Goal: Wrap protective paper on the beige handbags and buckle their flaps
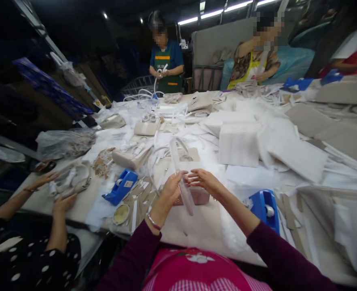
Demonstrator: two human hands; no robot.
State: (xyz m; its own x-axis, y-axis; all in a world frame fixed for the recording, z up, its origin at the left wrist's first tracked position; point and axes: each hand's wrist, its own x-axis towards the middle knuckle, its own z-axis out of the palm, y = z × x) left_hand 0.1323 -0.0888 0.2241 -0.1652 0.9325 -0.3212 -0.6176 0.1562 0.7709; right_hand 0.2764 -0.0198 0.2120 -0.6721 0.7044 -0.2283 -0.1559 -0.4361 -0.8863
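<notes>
My left hand (171, 189) is closed around a long, whitish, partly see-through strip (186, 200), which looks like a strap in a plastic wrap. The strip stands tilted, one end above the fist and the other hanging below it. To the right, my right hand (205, 180) has its fingers stretched and slightly apart, close to the strip; whether the fingertips touch it I cannot tell. Behind and under both hands lies a beige handbag (201, 197) on the table, with a pale strap loop (182, 148) just beyond it.
Blue tape dispensers stand at left (123, 186) and right (265, 208). A round tin (121, 214) sits among beige scraps. White-wrapped bundles (239, 143) are heaped to the right. A co-worker's hands (63, 202) hold a beige bag at left; other people stand across the table.
</notes>
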